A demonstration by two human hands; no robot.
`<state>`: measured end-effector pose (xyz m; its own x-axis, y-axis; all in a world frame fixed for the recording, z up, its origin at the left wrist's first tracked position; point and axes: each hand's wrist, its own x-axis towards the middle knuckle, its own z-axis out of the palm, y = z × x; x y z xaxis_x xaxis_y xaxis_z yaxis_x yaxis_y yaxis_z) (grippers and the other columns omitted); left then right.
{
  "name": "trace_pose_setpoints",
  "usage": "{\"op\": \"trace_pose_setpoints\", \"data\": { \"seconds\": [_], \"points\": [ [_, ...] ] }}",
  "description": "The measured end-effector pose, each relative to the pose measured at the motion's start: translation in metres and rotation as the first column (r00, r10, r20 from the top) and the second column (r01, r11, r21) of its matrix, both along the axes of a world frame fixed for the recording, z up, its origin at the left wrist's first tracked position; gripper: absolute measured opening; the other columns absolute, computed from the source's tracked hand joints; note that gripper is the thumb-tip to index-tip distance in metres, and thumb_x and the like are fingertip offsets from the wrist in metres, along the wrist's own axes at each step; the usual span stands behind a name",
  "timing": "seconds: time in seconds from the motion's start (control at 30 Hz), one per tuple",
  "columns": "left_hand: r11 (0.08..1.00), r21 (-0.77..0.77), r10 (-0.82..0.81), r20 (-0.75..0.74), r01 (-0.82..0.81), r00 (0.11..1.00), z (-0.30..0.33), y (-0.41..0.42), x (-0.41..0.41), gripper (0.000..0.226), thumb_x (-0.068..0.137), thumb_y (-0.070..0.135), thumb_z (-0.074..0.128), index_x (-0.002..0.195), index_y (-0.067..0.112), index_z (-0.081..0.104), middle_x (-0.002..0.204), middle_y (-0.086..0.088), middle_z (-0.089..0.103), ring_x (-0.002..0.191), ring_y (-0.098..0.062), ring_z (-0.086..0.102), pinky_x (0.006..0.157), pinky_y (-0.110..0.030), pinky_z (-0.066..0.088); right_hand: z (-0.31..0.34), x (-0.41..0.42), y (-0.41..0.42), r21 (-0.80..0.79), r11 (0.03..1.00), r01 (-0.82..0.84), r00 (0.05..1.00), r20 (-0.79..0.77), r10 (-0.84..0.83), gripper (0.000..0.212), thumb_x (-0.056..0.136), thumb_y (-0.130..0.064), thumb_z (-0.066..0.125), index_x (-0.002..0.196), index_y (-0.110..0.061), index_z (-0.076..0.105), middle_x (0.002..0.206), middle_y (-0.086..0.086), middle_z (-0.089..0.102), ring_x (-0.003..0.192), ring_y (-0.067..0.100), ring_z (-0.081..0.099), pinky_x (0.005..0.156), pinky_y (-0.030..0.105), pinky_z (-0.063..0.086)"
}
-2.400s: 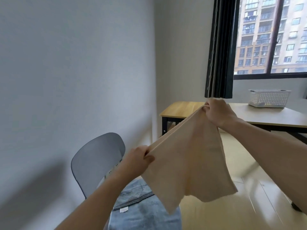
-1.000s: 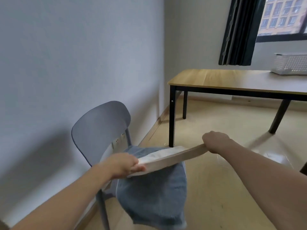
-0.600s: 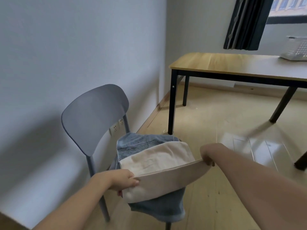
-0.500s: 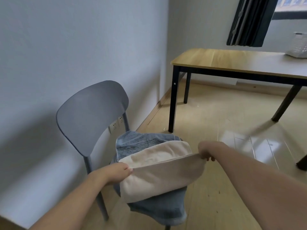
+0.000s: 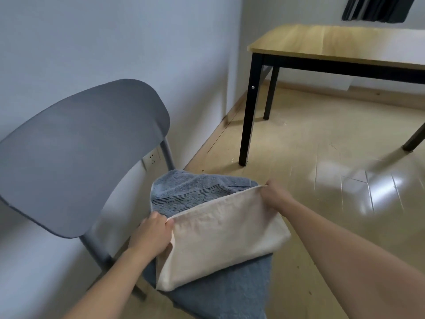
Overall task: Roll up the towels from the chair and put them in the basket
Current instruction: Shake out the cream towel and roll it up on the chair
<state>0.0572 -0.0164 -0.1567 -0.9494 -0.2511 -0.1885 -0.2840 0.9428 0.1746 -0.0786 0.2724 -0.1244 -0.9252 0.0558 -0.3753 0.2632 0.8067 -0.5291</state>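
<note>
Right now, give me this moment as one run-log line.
step: folding on chair | left hand: pinches beige towel corner | right hand: pinches other corner | beige towel: doubled over blue towel | basket: out of view

I see a plain cream towel (image 5: 220, 238) over a blue-grey towel (image 5: 195, 192) with a band of darker woven stripes. The chair (image 5: 78, 155) is matte grey. Far right, the surface (image 5: 333, 40) is light wood on black legs.

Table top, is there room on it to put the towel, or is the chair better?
The table shows bare wood across its visible top. The chair seat is crowded: a blue towel covers it, under the cream towel both hands hold.
</note>
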Motion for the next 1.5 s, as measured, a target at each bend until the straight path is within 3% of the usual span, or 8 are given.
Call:
{"op": "trace_pose_setpoints", "data": {
  "seconds": [0.4, 0.63, 0.87, 0.93, 1.07, 1.27, 1.4, 1.5],
  "points": [
    [0.999, -0.039, 0.022, -0.048, -0.024, 0.999, -0.002, -0.013, -0.003, 0.008, 0.085, 0.032, 0.046, 0.084, 0.025, 0.05, 0.091, 0.009, 0.053, 0.093, -0.019, 0.038, 0.079, -0.034, 0.022, -0.007, 0.001, 0.007, -0.348, 0.935, 0.066, 0.996, -0.027, -0.081, 0.013, 0.087, -0.01, 0.049, 0.075, -0.015, 0.051, 0.073, 0.003, 0.049, 0.066, 0.017, 0.043, 0.057, 0.029, 0.034],
    [0.981, 0.181, -0.03, -0.222, 0.072, 0.974, 0.031, -0.018, 0.017, 0.014, 0.095, 0.018, 0.045, 0.105, 0.017, 0.056, 0.105, 0.001, 0.055, 0.095, -0.027, 0.056, 0.08, -0.034, 0.04, 0.032, 0.033, 0.016, 0.047, 0.945, -0.324, 0.937, -0.119, 0.327, 0.027, 0.092, -0.006, 0.042, 0.104, -0.008, 0.066, 0.095, 0.003, 0.046, 0.093, 0.025, 0.053, 0.086, 0.027, 0.041],
    [0.973, 0.147, -0.154, -0.156, 0.177, 0.976, 0.109, 0.008, 0.057, 0.048, 0.1, 0.051, 0.027, 0.079, 0.016, 0.052, 0.078, 0.002, 0.059, 0.075, -0.018, 0.056, 0.069, -0.036, 0.045, 0.087, 0.054, 0.046, -0.063, 0.996, -0.065, 0.962, -0.271, 0.046, 0.036, 0.091, 0.001, 0.035, 0.059, -0.012, 0.044, 0.066, 0.004, 0.043, 0.078, 0.024, 0.043, 0.063, 0.028, 0.036],
    [0.867, 0.46, -0.137, -0.147, 0.19, 0.98, 0.129, 0.016, 0.07, 0.054, 0.094, 0.056, 0.038, 0.082, 0.008, 0.059, 0.076, -0.003, 0.06, 0.071, -0.017, 0.056, 0.068, -0.033, 0.047, 0.096, 0.061, 0.052, 0.002, 1.0, -0.007, 0.965, -0.262, 0.007, 0.033, 0.093, -0.001, 0.034, 0.065, -0.011, 0.048, 0.072, 0.004, 0.047, 0.081, 0.025, 0.046, 0.064, 0.029, 0.038],
    [0.367, 0.925, -0.173, -0.039, 0.101, 0.984, 0.151, 0.028, 0.087, 0.033, 0.088, 0.031, 0.067, 0.106, 0.004, 0.065, 0.094, -0.011, 0.065, 0.088, -0.023, 0.063, 0.08, -0.035, 0.054, 0.115, 0.07, 0.055, 0.207, 0.976, -0.062, 0.95, -0.289, 0.121, 0.032, 0.091, -0.007, 0.035, 0.062, -0.012, 0.046, 0.083, 0.008, 0.053, 0.086, 0.029, 0.05, 0.073, 0.03, 0.04],
    [-0.202, 0.979, -0.157, 0.003, -0.035, 0.988, 0.136, 0.053, 0.094, 0.04, 0.074, 0.0, 0.06, 0.113, 0.003, 0.061, 0.102, -0.018, 0.061, 0.093, -0.033, 0.059, 0.076, -0.039, 0.055, 0.143, 0.046, 0.03, 0.454, 0.88, -0.14, 0.868, -0.372, 0.33, 0.03, 0.092, -0.01, 0.035, 0.104, -0.003, 0.061, 0.115, 0.015, 0.05, 0.106, 0.03, 0.052, 0.082, 0.033, 0.041],
    [-0.273, 0.932, 0.149, 0.287, -0.24, 0.946, 0.09, 0.042, 0.089, 0.047, 0.08, 0.0, 0.055, 0.126, 0.001, 0.057, 0.12, -0.025, 0.062, 0.108, -0.04, 0.058, 0.096, -0.05, 0.047, 0.123, 0.025, -0.01, 0.509, 0.845, -0.166, 0.828, -0.393, 0.4, 0.029, 0.092, -0.012, 0.036, 0.112, -0.006, 0.057, 0.121, 0.014, 0.045, 0.111, 0.031, 0.042, 0.093, 0.04, 0.044],
    [-0.03, 0.865, 0.408, 0.468, -0.5, 0.784, 0.037, 0.025, 0.087, 0.032, 0.091, 0.01, 0.054, 0.12, -0.002, 0.06, 0.104, -0.021, 0.07, 0.09, -0.035, 0.066, 0.073, -0.045, 0.057, 0.066, 0.043, -0.05, 0.461, 0.858, -0.228, 0.823, -0.38, 0.423, 0.049, 0.088, -0.017, 0.042, 0.137, -0.018, 0.037, 0.146, 0.011, 0.021, 0.132, 0.031, 0.024, 0.11, 0.045, 0.027]
  ]
}}
